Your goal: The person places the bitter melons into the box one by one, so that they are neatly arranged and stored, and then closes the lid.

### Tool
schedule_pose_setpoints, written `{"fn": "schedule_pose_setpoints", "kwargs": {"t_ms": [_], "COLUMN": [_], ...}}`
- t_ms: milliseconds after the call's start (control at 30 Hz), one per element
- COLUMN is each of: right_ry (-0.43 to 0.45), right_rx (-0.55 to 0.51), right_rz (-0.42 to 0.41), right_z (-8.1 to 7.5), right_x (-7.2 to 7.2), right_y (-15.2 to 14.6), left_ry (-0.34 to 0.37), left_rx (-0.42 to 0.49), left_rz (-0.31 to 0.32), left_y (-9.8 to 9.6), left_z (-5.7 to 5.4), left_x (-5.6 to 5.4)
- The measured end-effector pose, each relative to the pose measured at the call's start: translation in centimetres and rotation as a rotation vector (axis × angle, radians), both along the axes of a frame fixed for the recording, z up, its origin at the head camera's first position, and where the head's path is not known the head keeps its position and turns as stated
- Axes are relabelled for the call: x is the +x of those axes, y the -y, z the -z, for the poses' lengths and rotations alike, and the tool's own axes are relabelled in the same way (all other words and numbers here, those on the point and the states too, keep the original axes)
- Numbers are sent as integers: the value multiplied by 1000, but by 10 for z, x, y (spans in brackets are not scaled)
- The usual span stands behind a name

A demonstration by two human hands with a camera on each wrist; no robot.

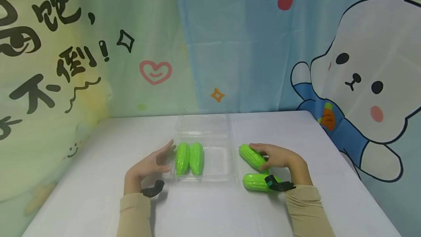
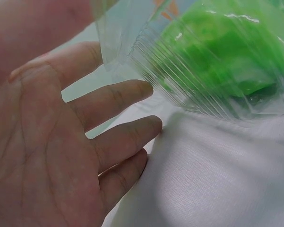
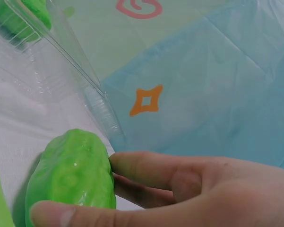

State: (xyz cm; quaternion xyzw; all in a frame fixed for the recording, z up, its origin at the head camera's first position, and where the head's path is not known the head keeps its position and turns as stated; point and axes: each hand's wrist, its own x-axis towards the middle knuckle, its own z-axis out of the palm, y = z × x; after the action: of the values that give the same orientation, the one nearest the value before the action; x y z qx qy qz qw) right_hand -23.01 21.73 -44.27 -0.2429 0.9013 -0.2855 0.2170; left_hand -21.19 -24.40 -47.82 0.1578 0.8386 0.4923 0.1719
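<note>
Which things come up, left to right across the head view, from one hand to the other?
Left hand → left boxed cucumber → right boxed cucumber → held cucumber → right hand.

From the head we look forward and down, farthest off, across the worktop [image 1: 204, 211] to the curtain [image 1: 230, 46] behind. From the left wrist we peer in close, past the left hand [image 2: 52, 137], at the box [image 2: 179, 80]. From the right wrist we look, also close, past the right hand [image 3: 193, 189] and a cucumber [image 3: 75, 170] towards the curtain. All three views share the box; head and right wrist share the orange star [image 3: 154, 101].
</note>
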Motion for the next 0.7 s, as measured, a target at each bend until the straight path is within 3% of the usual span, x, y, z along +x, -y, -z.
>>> {"fn": "schedule_pose_setpoints", "kwargs": {"t_ms": [300, 567, 700], "right_ry": [34, 23, -17], "right_rx": [22, 18, 14], "right_rz": [22, 59, 32], "right_z": [-6, 3, 6], "right_x": [4, -1, -3], "right_y": [6, 6, 6], "left_ry": [-19, -3, 1], "left_rx": [-16, -12, -16], "left_rz": [4, -3, -8], "left_y": [-1, -2, -1], "left_z": [-2, -4, -3], "left_x": [1, 1, 1]}}
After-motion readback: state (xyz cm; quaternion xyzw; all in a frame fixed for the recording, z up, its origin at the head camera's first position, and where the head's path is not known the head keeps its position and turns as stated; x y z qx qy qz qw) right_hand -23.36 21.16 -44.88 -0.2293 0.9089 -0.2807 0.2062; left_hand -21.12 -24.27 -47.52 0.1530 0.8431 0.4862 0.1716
